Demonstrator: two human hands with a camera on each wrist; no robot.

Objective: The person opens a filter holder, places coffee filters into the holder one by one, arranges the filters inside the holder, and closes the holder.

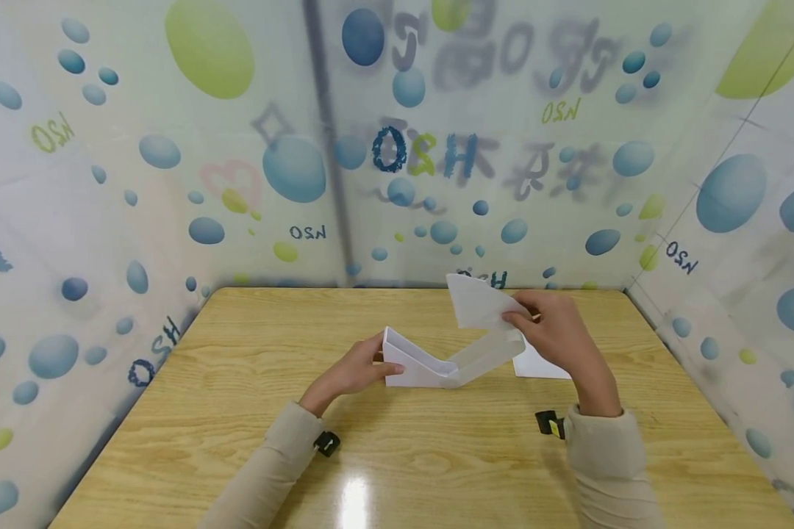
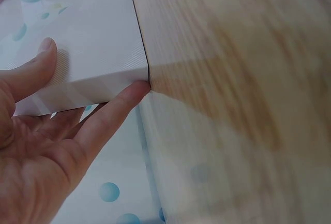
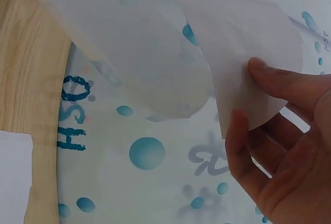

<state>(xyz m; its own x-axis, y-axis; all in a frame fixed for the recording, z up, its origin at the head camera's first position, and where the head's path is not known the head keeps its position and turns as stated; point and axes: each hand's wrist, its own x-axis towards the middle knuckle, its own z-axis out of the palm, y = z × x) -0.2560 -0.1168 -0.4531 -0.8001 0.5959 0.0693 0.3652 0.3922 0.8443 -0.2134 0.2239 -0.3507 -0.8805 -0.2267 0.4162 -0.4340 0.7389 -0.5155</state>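
A white box [image 1: 410, 371] with a sloping open top stands on the table, and its translucent lid [image 1: 492, 358] is swung out to the right. My left hand [image 1: 357, 367] grips the box's left end; in the left wrist view the thumb lies on the white face and a finger reaches the corner. Above the lid, my right hand [image 1: 559, 334] pinches a white fan-shaped paper filter [image 1: 481, 303] by its rounded side. The right wrist view shows thumb and fingers on opposite faces of the filter [image 3: 222, 43], with the clear lid [image 3: 139, 53] behind it.
A flat white paper [image 1: 539, 365] lies on the wooden table [image 1: 430, 463] below the right hand. Behind the table's far edge rises a curtain [image 1: 291, 257] with blue and green dots, which also runs along both sides. Each wrist carries a small black device [image 1: 327, 443].
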